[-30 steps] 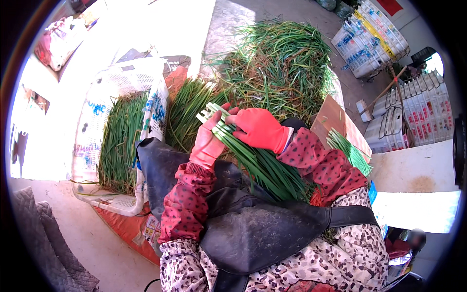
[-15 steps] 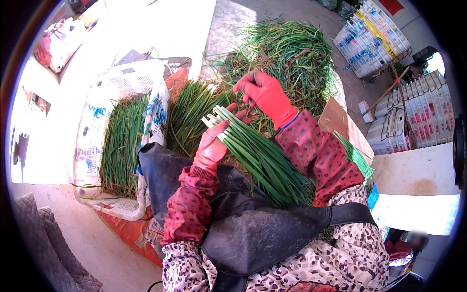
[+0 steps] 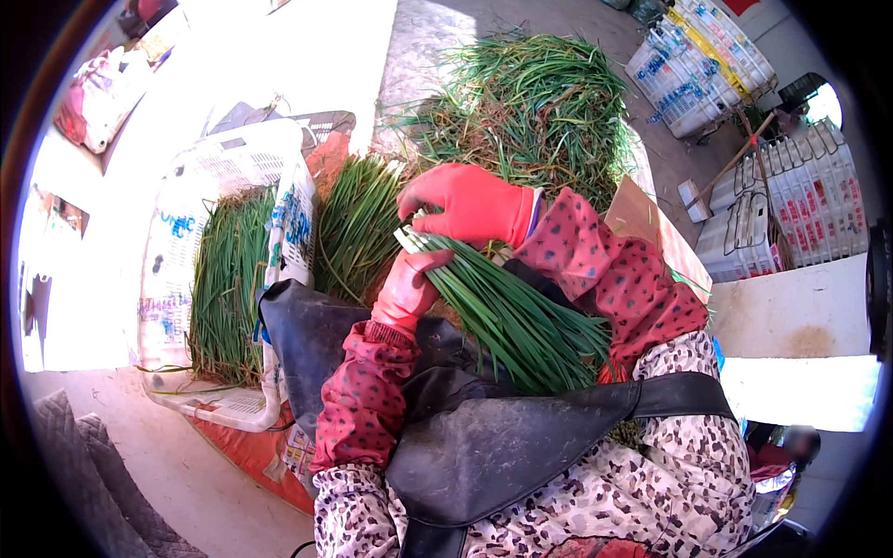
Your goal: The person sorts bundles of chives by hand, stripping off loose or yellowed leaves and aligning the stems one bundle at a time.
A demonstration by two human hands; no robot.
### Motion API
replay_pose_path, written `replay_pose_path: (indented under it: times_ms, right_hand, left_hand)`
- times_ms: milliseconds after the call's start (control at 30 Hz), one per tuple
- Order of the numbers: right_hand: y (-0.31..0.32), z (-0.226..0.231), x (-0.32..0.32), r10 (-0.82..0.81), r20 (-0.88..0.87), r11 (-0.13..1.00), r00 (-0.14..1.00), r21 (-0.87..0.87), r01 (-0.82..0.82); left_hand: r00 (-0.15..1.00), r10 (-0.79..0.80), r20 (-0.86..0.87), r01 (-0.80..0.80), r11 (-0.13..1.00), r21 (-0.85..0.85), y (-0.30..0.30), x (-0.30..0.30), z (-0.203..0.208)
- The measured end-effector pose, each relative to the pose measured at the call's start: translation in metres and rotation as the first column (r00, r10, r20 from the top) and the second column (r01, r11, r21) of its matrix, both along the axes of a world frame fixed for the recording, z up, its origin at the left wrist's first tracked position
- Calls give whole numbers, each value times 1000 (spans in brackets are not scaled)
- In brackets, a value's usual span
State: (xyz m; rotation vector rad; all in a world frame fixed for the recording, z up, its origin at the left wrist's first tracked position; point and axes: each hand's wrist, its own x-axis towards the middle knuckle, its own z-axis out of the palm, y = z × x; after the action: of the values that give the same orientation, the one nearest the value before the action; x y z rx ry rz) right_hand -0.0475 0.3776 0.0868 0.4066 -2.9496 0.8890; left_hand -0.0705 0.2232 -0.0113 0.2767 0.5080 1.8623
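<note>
A bunch of garlic chives (image 3: 526, 321) lies slantwise above my lap, white ends up and left, green leaf tips down and right. My left hand (image 3: 406, 286), in a red-and-pink work glove, is closed round it just below the white ends. My right hand (image 3: 470, 206), gloved in red, arches over those ends with its fingers bent down at them. Whatever its fingertips pinch, if anything, is hidden. Under the bunch spreads a dark apron (image 3: 502, 446) across my lap. More garlic chives (image 3: 358, 219) lie just beyond my left hand, white ends pointing away.
On the left stands a white plastic crate (image 3: 279, 372) with garlic chives laid in it. A large heap of loose green leaves (image 3: 549, 102) covers the floor ahead. Stacked white crates (image 3: 698, 70) stand at the far right, others (image 3: 809, 209) nearer. A cardboard sheet (image 3: 656, 228) leans beside my right arm.
My right hand has come down and left from above the bunch to its white ends, its fingers now bent over them. My left hand keeps its hold on the bunch.
</note>
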Motion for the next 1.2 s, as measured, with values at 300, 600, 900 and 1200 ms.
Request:
replay_pose_path:
  times_ms: [300, 600, 900, 1200]
  right_hand:
    - [0, -30, 10, -111, 128, 989, 986, -86, 122]
    - [28, -1, -26, -320, 65, 667, 945, -693, 274]
    - [0, -17, -6, -147, 269, 987, 952, -24, 160]
    - [-3, -18, 33, -357, 296, 854, 886, -282, 438]
  left_hand:
    - [999, -27, -31, 25, 998, -49, 0, -5, -6]
    - [993, -107, -54, 107, 994, -3, 10, 0, 2]
    - [990, 44, 137, -30, 994, -105, 11, -6, -29]
    - [926, 377, 34, -364, 912, -187, 15, -69, 9]
